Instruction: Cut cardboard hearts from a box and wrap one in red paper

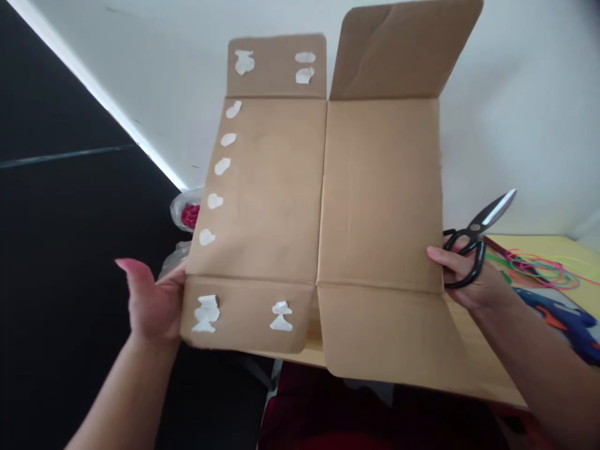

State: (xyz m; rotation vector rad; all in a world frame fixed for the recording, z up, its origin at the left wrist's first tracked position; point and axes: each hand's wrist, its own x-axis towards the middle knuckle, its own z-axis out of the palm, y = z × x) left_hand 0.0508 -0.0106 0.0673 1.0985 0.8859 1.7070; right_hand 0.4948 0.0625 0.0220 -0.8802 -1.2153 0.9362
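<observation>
1. Right grip: your right hand (pixel 473 284), closed, thumb laid on the face of the cardboard sheet (pixel 384 194) at its right edge, scissors (pixel 475 229) carried in the same hand. Likely fault: one grip bears two loads, so adjusting either could loosen the other.
2. Left grip: your left hand (pixel 154 306), thumb spread clear of the sheet, fingers passing behind its left edge. How firmly they press cannot be told. Likely fault: with no thumb in front, that edge could slip off.
3. Scissors: black handles, blades pointing up and away from the sheet. A turn of your wrist could swing the tips into cardboard.
4. Cardboard sheet: opened out, creased, held up before you over the bench (pixel 492 369). Uneven lift could buckle it along the central crease.
5. White patches (pixel 228 139): several, on the left panel and its flaps. Rubbing fingers could peel a ragged edge.
6. Coloured cords (pixel 555 273) and blue tool (pixel 579 325): near your right forearm. A low sweep could snag or shove them.
7. Red item (pixel 190 215) in a clear bag (pixel 177 209): beyond the left edge, partly hidden, so easily knocked unseen.
</observation>
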